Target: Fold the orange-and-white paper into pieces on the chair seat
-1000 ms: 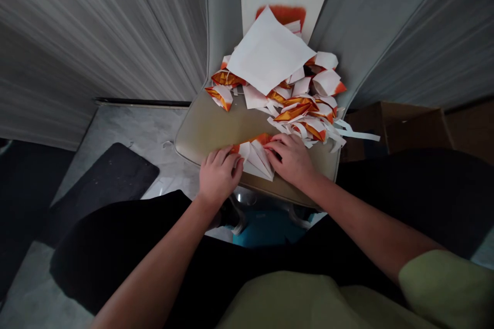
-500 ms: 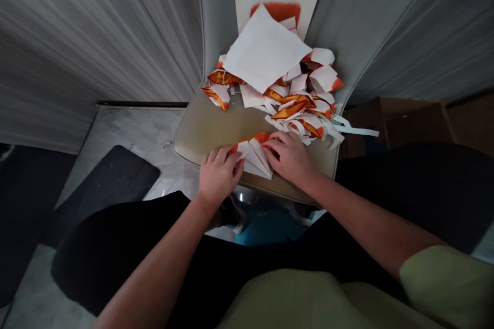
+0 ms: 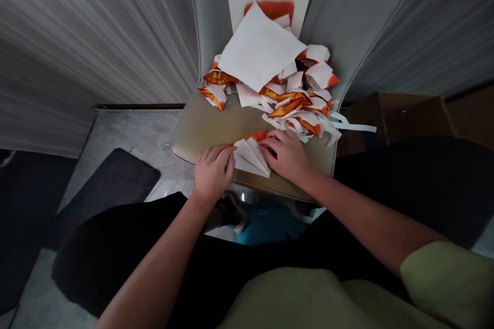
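Note:
A partly folded white and orange paper (image 3: 251, 157) lies near the front edge of the chair seat (image 3: 212, 128). My left hand (image 3: 213, 169) is closed at the paper's left corner, fingers together, thumb beside them. On the right side, my right hand (image 3: 284, 155) pinches the paper's upper right part with bent fingers. Behind the hands, several folded white, orange and gold paper pieces (image 3: 289, 105) are heaped with white strips. A flat white sheet (image 3: 260, 49) rests on top of the heap.
Against the chair's grey backrest (image 3: 347, 5) leans a larger white sheet (image 3: 237, 2) with an orange patch. Cardboard boxes (image 3: 412, 118) stand at the right. A dark mat (image 3: 116, 177) lies on the floor at left, and a blue item (image 3: 270, 223) is below the seat.
My left hand has shifted slightly left, and its thumb has drawn back from the paper's middle, showing more of the white folds. My right hand stays at the paper's right side.

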{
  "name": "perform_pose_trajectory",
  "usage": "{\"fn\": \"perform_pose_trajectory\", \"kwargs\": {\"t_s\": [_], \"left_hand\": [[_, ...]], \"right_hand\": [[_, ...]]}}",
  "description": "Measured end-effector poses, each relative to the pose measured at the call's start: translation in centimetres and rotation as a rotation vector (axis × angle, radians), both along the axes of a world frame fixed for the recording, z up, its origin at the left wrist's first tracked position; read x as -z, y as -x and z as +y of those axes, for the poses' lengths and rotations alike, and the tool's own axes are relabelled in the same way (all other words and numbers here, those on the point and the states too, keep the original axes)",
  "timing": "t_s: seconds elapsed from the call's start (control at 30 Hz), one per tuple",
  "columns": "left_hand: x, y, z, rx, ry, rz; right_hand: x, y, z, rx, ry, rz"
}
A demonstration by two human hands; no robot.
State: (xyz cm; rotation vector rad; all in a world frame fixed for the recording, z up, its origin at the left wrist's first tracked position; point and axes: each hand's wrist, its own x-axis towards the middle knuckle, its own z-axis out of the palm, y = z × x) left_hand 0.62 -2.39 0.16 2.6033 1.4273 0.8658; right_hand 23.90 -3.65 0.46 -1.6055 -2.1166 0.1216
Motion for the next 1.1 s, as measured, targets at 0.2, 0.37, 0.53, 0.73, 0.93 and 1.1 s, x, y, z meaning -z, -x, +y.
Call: {"fn": "perform_pose_trajectory", "kwargs": {"t_s": [0.2,0.37,0.53,0.73,0.93,1.1], "left_hand": [[0.4,0.0,0.0,-0.034,0.020,-0.071],[0.6,0.0,0.1,-0.095,0.085,-0.189],[0.6,0.0,0.1,-0.093,0.128,-0.249],[1.0,0.3,0.0,-0.124,0.059,-0.196],[1.1,0.1,-0.2,-0.117,0.035,-0.227],[1.3,0.8,0.1,-0.073,-0.022,-0.113]], "right_hand": [[0.0,0.0,0.0,0.006,0.011,-0.010],[0.0,0.0,0.0,0.008,0.011,-0.003],[-0.1,0.0,0.0,0.004,0.027,-0.006],[0.0,0.0,0.0,0.008,0.028,-0.002],[-0.1,0.0,0.0,0.010,0.028,0.001],[-0.1,0.0,0.0,0.012,0.039,0.014]]}}
